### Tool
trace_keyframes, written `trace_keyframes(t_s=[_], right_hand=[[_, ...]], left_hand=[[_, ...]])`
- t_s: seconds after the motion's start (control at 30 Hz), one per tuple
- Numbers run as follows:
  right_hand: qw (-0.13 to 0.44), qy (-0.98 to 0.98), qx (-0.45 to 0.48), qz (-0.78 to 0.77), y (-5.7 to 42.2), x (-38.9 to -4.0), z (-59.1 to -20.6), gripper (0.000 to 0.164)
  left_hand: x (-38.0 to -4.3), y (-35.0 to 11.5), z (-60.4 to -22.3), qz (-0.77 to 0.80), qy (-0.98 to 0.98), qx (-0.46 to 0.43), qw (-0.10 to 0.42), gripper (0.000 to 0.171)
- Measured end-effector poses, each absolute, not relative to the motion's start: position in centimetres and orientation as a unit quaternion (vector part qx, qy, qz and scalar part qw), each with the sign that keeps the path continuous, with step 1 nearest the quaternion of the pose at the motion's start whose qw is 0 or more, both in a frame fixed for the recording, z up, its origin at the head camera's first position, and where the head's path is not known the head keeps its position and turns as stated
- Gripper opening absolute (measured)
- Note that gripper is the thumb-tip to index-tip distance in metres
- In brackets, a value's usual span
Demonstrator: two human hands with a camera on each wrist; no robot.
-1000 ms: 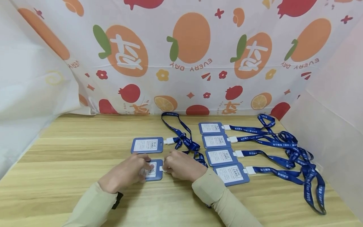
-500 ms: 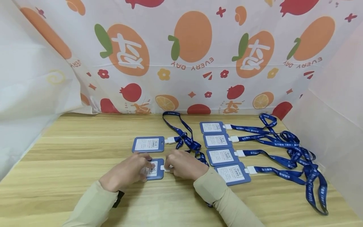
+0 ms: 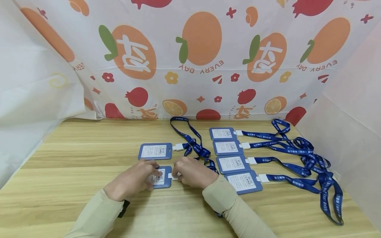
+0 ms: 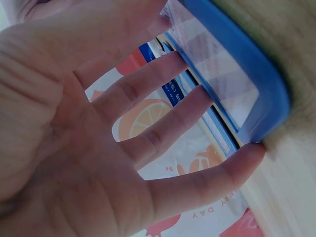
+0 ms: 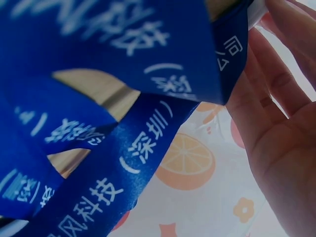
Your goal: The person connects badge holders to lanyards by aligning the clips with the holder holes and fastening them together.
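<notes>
My left hand [image 3: 135,178] lies over a blue ID card holder [image 3: 167,181] on the table, its fingertips along the far edge and its thumb at the near side. In the left wrist view several fingertips touch the rim of this card holder [image 4: 271,94]. My right hand [image 3: 191,172] pinches the white lanyard clip [image 3: 174,177] at the slotted end of that holder. Blue lanyard strap [image 5: 143,143] with white print hangs close before the right wrist camera, beside the right hand [image 5: 276,113]. The pinching fingertips are partly hidden there.
Another blue card holder [image 3: 155,151] with its clip and lanyard [image 3: 193,145] lies just beyond the hands. To the right, several card holders [image 3: 228,147] stand in a column, their lanyards [image 3: 312,162] tangled toward the right edge. A fruit-print cloth [image 3: 190,89] hangs behind the table [image 3: 74,158].
Both hands stay almost in place at the card holder and clip. The view shifts slightly; the right hand has drawn a little away from the holder's end, showing more of the clip.
</notes>
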State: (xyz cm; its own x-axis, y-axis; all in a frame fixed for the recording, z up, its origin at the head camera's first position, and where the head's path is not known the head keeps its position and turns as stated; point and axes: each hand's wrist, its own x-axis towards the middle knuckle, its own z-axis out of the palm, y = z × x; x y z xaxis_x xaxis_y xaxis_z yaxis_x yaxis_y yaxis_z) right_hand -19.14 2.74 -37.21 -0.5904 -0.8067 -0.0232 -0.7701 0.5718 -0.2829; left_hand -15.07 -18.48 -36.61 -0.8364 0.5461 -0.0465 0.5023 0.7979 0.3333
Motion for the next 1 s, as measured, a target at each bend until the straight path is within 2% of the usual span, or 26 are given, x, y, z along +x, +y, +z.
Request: trace_keyframes(t_s=[1.0], right_hand=[[0.077,0.887,-0.441,-0.113,2.62,-19.09,-37.12,0.016]], left_hand=[[-15.26,-18.5,-36.87,0.157,0.945,0.281,0.066,0.041]])
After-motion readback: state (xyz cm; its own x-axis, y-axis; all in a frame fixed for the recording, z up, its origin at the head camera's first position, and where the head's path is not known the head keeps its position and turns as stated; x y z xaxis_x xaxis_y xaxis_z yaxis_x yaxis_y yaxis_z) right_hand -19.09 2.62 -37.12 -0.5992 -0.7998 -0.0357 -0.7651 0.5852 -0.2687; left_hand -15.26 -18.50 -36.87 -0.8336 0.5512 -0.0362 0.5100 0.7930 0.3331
